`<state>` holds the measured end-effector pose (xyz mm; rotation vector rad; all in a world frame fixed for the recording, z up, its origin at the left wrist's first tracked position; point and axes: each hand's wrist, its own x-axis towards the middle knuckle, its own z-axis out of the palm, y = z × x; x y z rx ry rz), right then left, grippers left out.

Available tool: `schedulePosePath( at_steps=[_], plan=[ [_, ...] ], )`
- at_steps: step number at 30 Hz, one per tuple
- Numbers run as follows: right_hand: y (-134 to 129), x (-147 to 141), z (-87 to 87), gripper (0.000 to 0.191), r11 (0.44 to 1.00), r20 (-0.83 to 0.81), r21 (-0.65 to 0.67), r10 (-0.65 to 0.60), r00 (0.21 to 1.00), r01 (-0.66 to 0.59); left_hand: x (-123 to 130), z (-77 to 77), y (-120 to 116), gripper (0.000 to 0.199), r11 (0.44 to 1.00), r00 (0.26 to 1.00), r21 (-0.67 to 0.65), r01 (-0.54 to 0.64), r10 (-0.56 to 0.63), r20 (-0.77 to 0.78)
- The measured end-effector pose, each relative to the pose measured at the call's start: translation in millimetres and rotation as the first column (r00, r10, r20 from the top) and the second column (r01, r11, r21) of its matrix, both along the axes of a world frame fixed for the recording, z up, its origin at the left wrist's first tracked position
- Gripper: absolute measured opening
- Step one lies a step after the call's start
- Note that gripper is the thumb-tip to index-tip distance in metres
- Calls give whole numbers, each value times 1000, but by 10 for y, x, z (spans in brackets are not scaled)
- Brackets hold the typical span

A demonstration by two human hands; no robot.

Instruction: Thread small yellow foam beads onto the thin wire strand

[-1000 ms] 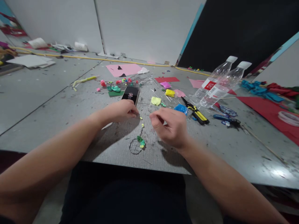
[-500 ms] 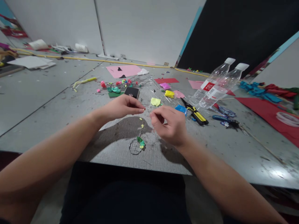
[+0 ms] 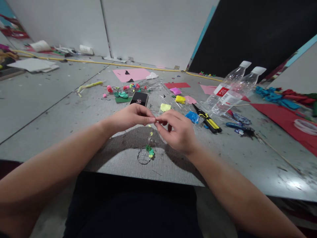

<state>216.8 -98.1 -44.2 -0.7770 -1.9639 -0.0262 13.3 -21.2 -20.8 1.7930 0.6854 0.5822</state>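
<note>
My left hand (image 3: pixel 140 114) and my right hand (image 3: pixel 175 129) meet fingertip to fingertip above the table. Both are closed in a pinch; whatever sits between the tips is too small or hidden to make out. Just below them lie small pale-yellow pieces (image 3: pixel 151 133) in a line. Nearer me rests a round wire frame (image 3: pixel 143 156) with crossing wires, its right side carrying green clay-like lumps (image 3: pixel 150 151). Beyond my fingers is a flat pale-yellow lump (image 3: pixel 165 107). A dark phone-like object (image 3: pixel 139 98) lies behind my left hand.
Black-and-yellow pliers (image 3: pixel 208 120) and a blue packet (image 3: pixel 192 116) lie right of my right hand. Two plastic bottles (image 3: pixel 229 94) stand farther right. Wire stems with red blobs (image 3: pixel 126 87), pink paper (image 3: pixel 131 75) and a yellow lump (image 3: pixel 180 99) lie farther back.
My right hand has moved left, so its fingertips now touch those of my left hand. The small pale bit at my left fingertips is no longer visible.
</note>
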Motion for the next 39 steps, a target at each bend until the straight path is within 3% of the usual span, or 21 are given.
schedulePosePath(
  at_steps=[9,14,23,30,39],
  plan=[
    [6,18,-5,13,999,7,49,-12,1000,12,-7,67,-27,15,999,1000,40,-23,23,-21],
    [0,25,6,15,998,39,54,-24,999,22,6,62,-40,15,999,999,23,31,-31,-12],
    [8,10,5,13,998,26,53,-28,999,27,0,0,-24,18,1000,1000,3,16,-16,4],
    [5,15,5,12,998,48,67,-23,999,20,19,38,-54,17,1000,1000,23,4,-4,1],
    [-43,34,51,12,989,-141,15,-145,979,149,34,72,-80,15,997,996,14,-71,71,58]
  ],
)
